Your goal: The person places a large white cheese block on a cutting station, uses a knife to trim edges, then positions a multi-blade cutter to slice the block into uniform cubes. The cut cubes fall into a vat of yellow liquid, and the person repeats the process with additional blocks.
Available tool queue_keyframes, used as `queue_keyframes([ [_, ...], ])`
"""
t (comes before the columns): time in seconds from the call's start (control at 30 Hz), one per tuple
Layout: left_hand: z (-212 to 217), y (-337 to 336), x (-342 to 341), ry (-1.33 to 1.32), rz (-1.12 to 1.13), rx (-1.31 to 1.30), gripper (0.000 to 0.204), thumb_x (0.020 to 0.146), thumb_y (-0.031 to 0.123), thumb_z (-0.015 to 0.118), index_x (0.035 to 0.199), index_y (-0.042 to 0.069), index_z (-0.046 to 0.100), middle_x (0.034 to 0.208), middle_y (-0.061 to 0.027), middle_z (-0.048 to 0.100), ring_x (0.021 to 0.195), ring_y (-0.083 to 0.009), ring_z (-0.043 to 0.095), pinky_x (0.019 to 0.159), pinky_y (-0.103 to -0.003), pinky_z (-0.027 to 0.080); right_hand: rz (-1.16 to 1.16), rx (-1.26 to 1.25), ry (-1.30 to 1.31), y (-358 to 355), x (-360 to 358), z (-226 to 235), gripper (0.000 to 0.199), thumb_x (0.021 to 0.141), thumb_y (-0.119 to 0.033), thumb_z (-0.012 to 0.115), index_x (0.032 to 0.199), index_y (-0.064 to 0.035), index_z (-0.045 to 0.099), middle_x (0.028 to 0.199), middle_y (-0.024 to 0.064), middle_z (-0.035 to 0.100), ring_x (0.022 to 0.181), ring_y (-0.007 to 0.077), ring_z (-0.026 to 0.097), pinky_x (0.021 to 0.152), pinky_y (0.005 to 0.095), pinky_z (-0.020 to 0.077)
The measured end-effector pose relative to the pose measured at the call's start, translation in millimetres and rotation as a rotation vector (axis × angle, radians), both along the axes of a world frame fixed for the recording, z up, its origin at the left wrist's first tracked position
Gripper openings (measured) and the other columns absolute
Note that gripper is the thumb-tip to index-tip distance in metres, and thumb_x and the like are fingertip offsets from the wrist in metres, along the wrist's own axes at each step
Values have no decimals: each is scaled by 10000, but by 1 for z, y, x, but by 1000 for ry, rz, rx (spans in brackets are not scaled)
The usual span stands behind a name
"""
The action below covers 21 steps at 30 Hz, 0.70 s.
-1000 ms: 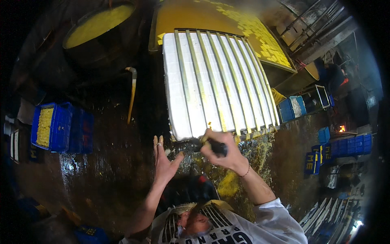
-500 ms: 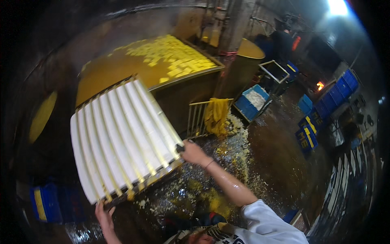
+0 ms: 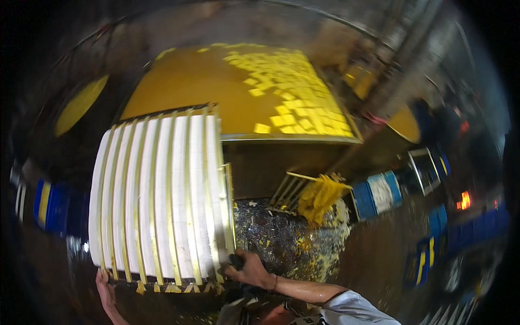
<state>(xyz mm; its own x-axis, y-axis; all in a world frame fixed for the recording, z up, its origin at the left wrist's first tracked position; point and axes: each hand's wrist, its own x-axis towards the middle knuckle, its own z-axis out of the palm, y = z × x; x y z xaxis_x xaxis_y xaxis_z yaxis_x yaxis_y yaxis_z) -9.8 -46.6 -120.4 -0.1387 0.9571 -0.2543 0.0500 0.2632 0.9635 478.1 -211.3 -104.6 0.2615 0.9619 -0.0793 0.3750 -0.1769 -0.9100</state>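
Gripping the slatted rack [image 3: 162, 200] at its near corners, our right hand [image 3: 250, 269] clenched on it and left hand [image 3: 106, 287] clasping beneath, we judged level, even support best beside the vat [image 3: 189, 92] ahead.

both hands [image 3: 250, 269] hold a slatted rack [image 3: 160, 197] by a yellow vat [image 3: 206, 86].
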Motion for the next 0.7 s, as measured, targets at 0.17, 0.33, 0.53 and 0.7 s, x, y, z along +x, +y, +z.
queue_keyframes([
  [0.17, -8, -83, 34, 167, 186, 13, 196, 903, 143, 645, 1078, 67, 602, 926, 21, 561, 861, -74, 512, 794, -223, 410, 234, 162, -21, 54, 106, 10, 424, 669, -87, 793, 1048, 19, 632, 899, 170, 663, 848, 245, 656, 791, 353, 522],
  [0.33, 69, -116, 224, -481, 292, 127, 430, 896, 203, 668, 1244, 16, 499, 959, -91, 618, 817, -207, 638, 638, -347, 519, 361, 262, -116, 232, 205, 72, 493, 752, -141, 725, 1201, 16, 594, 1065, 125, 675, 1024, 183, 607, 929, 340, 478],
  [0.53, 10, -56, 365, -269, 1070, 90, 139, 951, 51, 610, 1066, 45, 532, 764, -41, 574, 556, -106, 521, 452, -262, 439, 638, -55, -284, 414, 233, 67, 430, 713, -126, 745, 1123, -7, 693, 892, 48, 641, 800, 143, 579, 784, 268, 484],
  [0.7, 33, -40, 396, 589, 1130, -186, 425, 947, 180, 634, 1247, -108, 545, 1127, -260, 619, 1041, -315, 597, 948, -402, 446, 814, 307, -292, 496, 220, 61, 432, 699, -150, 765, 1108, -20, 711, 1132, 133, 624, 969, 265, 603, 883, 334, 485],
])
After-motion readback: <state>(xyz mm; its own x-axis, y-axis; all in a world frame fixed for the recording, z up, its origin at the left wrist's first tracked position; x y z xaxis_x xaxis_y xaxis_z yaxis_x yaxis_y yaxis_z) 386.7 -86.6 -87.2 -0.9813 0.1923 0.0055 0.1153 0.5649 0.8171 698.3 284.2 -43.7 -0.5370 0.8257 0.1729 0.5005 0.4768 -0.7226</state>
